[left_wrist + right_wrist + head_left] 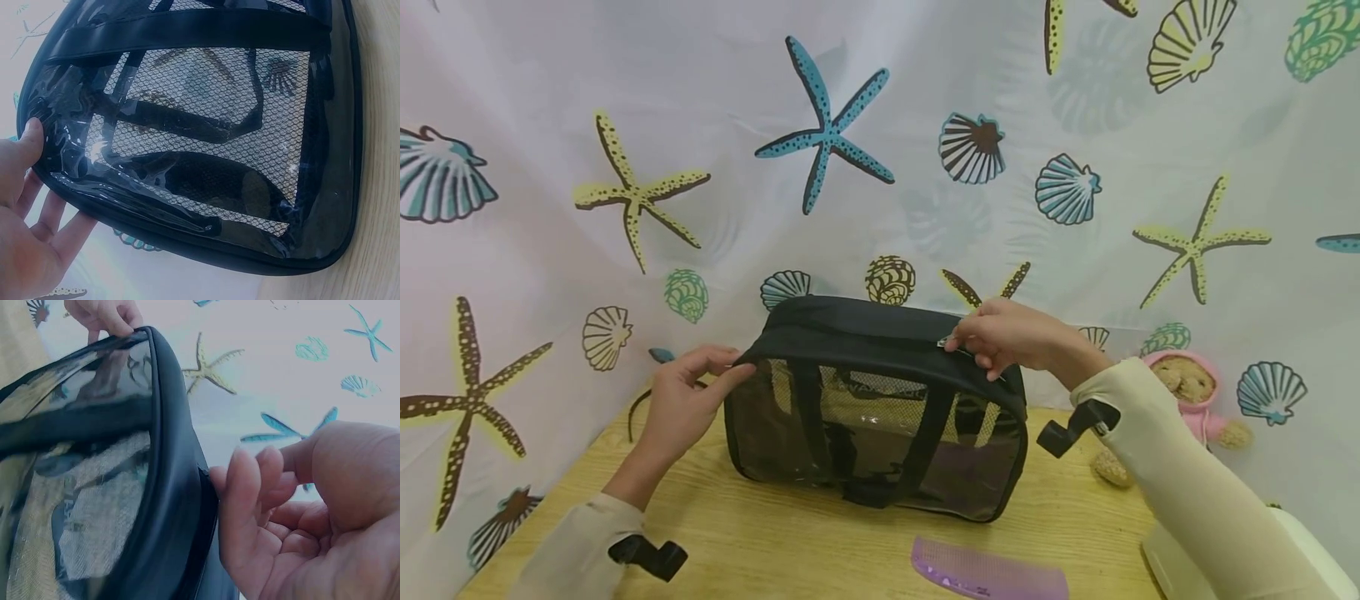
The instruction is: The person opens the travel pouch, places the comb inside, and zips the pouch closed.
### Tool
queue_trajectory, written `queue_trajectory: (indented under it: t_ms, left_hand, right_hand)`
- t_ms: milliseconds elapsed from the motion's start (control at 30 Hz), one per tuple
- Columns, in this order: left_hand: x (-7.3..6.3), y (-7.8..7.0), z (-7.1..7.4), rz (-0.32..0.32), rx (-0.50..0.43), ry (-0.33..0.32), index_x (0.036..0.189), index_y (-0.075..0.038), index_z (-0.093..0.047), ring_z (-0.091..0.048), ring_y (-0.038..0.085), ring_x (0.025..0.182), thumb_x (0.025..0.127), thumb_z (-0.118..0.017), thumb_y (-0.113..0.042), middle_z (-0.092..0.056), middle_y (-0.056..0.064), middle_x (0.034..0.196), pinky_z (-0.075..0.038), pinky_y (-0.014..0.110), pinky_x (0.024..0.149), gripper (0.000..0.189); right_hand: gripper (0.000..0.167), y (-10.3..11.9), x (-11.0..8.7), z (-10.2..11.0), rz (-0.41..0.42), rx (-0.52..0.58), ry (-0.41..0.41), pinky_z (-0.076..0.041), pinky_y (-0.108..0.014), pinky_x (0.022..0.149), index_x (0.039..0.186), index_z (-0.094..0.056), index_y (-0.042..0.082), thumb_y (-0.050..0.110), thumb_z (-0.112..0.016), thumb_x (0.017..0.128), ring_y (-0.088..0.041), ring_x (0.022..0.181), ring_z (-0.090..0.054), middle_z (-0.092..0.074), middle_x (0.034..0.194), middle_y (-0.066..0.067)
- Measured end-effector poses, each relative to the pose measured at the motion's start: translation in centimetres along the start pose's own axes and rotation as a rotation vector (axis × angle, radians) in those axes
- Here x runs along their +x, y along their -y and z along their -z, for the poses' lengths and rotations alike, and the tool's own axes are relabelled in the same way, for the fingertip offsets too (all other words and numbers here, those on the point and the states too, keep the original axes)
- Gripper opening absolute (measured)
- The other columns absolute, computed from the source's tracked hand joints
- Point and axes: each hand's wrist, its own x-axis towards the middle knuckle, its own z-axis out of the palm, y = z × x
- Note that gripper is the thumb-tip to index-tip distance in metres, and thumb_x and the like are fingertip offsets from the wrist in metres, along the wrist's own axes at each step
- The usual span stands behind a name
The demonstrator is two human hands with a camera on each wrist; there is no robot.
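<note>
A black carrier bag (880, 417) with a see-through front, mesh inside and black handle straps stands upright on the table. My left hand (688, 400) pinches its upper left corner; in the left wrist view the thumb (34, 137) lies on the clear panel's edge, fingers behind the rim. Toward the right end of the bag's top, my right hand (1018, 333) pinches a small metal zipper pull (944, 342). The right wrist view shows that hand's curled fingers (240, 487) right against the dark zipper line, with the pull itself hidden.
A purple comb (988, 573) lies in front of the bag on the wooden table (737, 533). Behind my right forearm sits a teddy bear in a pink hood (1206, 375). A whitish object (1168, 554) stands at the lower right. A seashell-print curtain (880, 225) hangs close behind the bag.
</note>
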Motion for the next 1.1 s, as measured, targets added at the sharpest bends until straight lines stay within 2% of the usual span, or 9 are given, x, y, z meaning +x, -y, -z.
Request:
queue_trajectory:
  t_ms: [167, 400, 500, 567, 667, 733, 833, 1000, 1100]
  left_hand:
    - [-0.1, -0.1, -0.1, 0.001, -0.007, -0.011, 0.105, -0.003, -0.079, -0.060, -0.002, 0.077, 0.090, -0.079, -0.006, -0.066, -0.031, 0.101, -0.047, 0.018, 0.055, 0.015]
    - [-0.2, -0.2, -0.1, -0.004, -0.003, -0.018, 0.104, -0.004, -0.079, -0.061, -0.002, 0.078, 0.089, -0.080, -0.006, -0.066, -0.031, 0.101, -0.048, 0.017, 0.057, 0.015]
    - [-0.1, -0.1, 0.0, -0.002, -0.011, -0.017, 0.103, -0.004, -0.079, -0.061, -0.002, 0.078, 0.089, -0.080, -0.006, -0.067, -0.030, 0.100, -0.048, 0.017, 0.058, 0.014]
    - [-0.2, 0.1, 0.0, -0.003, -0.018, -0.017, 0.103, -0.004, -0.079, -0.061, -0.001, 0.078, 0.089, -0.080, -0.006, -0.067, -0.029, 0.099, -0.048, 0.017, 0.058, 0.014]
    - [-0.2, 0.2, 0.0, -0.003, -0.027, -0.015, 0.103, -0.003, -0.079, -0.061, -0.001, 0.077, 0.089, -0.079, -0.005, -0.067, -0.029, 0.098, -0.047, 0.017, 0.058, 0.014]
    - [-0.2, 0.1, 0.0, -0.002, -0.024, -0.012, 0.103, -0.004, -0.079, -0.061, -0.001, 0.077, 0.089, -0.079, -0.005, -0.067, -0.030, 0.097, -0.047, 0.017, 0.058, 0.014]
    - [-0.2, 0.1, 0.1, -0.001, -0.014, -0.007, 0.104, -0.004, -0.079, -0.061, -0.003, 0.078, 0.089, -0.079, -0.006, -0.066, -0.031, 0.097, -0.047, 0.017, 0.058, 0.014]
    - [-0.1, -0.1, 0.1, 0.002, -0.007, -0.007, 0.104, -0.006, -0.079, -0.061, -0.003, 0.078, 0.090, -0.079, -0.008, -0.066, -0.031, 0.096, -0.047, 0.017, 0.057, 0.014]
    - [-0.1, -0.1, 0.1, 0.003, -0.004, -0.008, 0.103, -0.007, -0.080, -0.062, -0.003, 0.079, 0.090, -0.079, -0.009, -0.066, -0.031, 0.097, -0.047, 0.017, 0.057, 0.012]
  right_hand:
    - [0.032, 2.6, 1.2, -1.5, 0.005, -0.006, 0.002, -0.051, -0.027, 0.057, 0.101, -0.070, 0.002, 0.019, -0.044, 0.106, -0.012, 0.056, -0.045, -0.040, 0.053, 0.007]
    - [0.032, 5.2, 3.2, -3.1, 0.015, -0.011, 0.010, -0.053, -0.027, 0.055, 0.101, -0.073, 0.003, 0.019, -0.046, 0.106, -0.012, 0.055, -0.044, -0.043, 0.056, 0.005]
    - [0.032, 6.5, 4.0, -4.0, 0.018, -0.022, 0.009, -0.055, -0.028, 0.056, 0.089, -0.072, 0.005, 0.018, -0.048, 0.105, -0.012, 0.055, -0.046, -0.055, 0.068, 0.002]
    - [0.032, 7.3, 4.6, -4.6, 0.028, -0.029, 0.014, -0.057, -0.029, 0.057, 0.085, -0.070, 0.005, 0.018, -0.049, 0.105, -0.012, 0.055, -0.047, -0.065, 0.086, 0.000]
    - [0.031, 8.3, 5.4, -5.4, 0.044, -0.045, 0.025, -0.058, -0.029, 0.058, 0.086, -0.070, 0.005, 0.018, -0.049, 0.105, -0.012, 0.055, -0.048, -0.070, 0.103, -0.004]
    - [0.035, 9.0, 6.0, -6.0, 0.053, -0.057, 0.034, -0.059, -0.028, 0.058, 0.077, -0.064, 0.004, 0.017, -0.047, 0.105, -0.011, 0.056, -0.049, -0.071, 0.120, -0.005]
    - [0.039, 10.0, 6.8, -7.0, 0.054, -0.079, 0.039, -0.058, -0.027, 0.058, 0.070, -0.058, 0.007, 0.016, -0.044, 0.106, -0.012, 0.057, -0.049, -0.069, 0.128, -0.007]
    - [0.039, 11.4, 8.1, -8.6, 0.058, -0.100, 0.046, -0.058, -0.028, 0.058, 0.073, -0.059, 0.006, 0.015, -0.041, 0.107, -0.012, 0.057, -0.049, -0.069, 0.123, -0.007]
    - [0.034, 12.1, 8.8, -9.8, 0.063, -0.118, 0.040, -0.060, -0.029, 0.059, 0.086, -0.066, 0.002, 0.014, -0.042, 0.106, -0.012, 0.056, -0.050, -0.068, 0.102, -0.004]
